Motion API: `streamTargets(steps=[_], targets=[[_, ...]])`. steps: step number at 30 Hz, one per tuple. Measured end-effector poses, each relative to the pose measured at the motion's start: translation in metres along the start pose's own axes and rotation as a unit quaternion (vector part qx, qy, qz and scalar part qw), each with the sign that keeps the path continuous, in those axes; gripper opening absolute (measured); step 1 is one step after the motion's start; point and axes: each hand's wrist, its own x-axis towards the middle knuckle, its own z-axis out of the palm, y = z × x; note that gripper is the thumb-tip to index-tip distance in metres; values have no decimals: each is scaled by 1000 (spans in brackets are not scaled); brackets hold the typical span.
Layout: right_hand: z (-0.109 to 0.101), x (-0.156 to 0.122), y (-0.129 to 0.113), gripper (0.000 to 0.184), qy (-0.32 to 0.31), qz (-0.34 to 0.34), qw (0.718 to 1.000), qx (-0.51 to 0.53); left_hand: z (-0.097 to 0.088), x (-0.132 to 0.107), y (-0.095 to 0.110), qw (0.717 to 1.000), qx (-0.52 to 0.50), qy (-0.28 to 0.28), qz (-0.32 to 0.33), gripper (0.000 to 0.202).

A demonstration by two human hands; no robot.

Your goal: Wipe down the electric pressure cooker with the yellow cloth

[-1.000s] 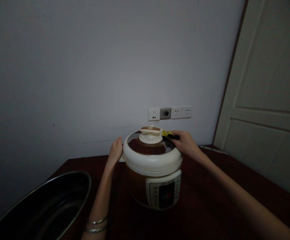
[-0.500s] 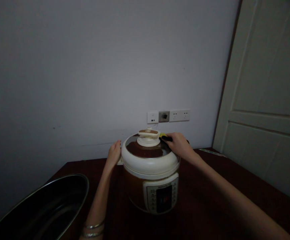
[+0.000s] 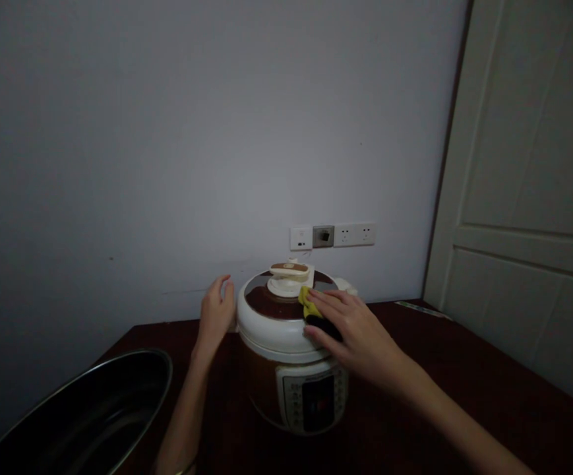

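Note:
A white and brown electric pressure cooker point(image 3: 261, 330) stands on the dark red table, its lid on and its control panel facing me. My right hand point(image 3: 350, 326) presses a yellow and black cloth point(image 3: 310, 305) against the right front of the lid, just below the lid handle point(image 3: 289, 270). Beside the cooker's left side is my left hand point(image 3: 215, 310), with its fingers apart and nothing in it. Whether its fingertips touch the cooker's rim I cannot tell.
At the lower left is a large dark basin point(image 3: 98, 402) with a shiny rim. Wall sockets point(image 3: 345, 235) sit behind the cooker. A pale door point(image 3: 528, 198) stands on the right. A flat printed strip point(image 3: 423, 310) lies along the table's back edge.
My right hand has moved with the cloth from the back right of the lid toward me, to its front right. My left hand has come slightly away from the cooker and its fingers have opened.

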Motion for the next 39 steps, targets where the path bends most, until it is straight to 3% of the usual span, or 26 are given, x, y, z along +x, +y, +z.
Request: streamTargets(steps=[5,11,16,19,22,25,29,33,39], targets=[[3,-16,2,51,5,11,997,-71,-8,-28,50,995,-82,22,52,33],[14,-13,25,39,51,88,992,-81,11,-52,108,964,-55,-131,224,23],[17,-12,49,34,100,129,986,10,27,-47,128,932,11,-211,293,29],[9,-11,56,30,98,107,984,103,39,-42,134,877,74,-308,360,40],[-6,-11,66,30,26,78,972,220,46,-40,143,810,137,-369,436,46],[-18,-15,82,34,-11,98,944,315,47,-42,156,786,181,-359,470,43],[-25,-26,108,38,-9,183,915,359,52,-51,170,789,240,-330,459,66],[-30,-33,126,35,49,204,934,290,71,-57,178,801,277,-300,438,68],[-30,-33,124,33,82,197,951,224,103,-57,177,765,357,-289,452,69]])
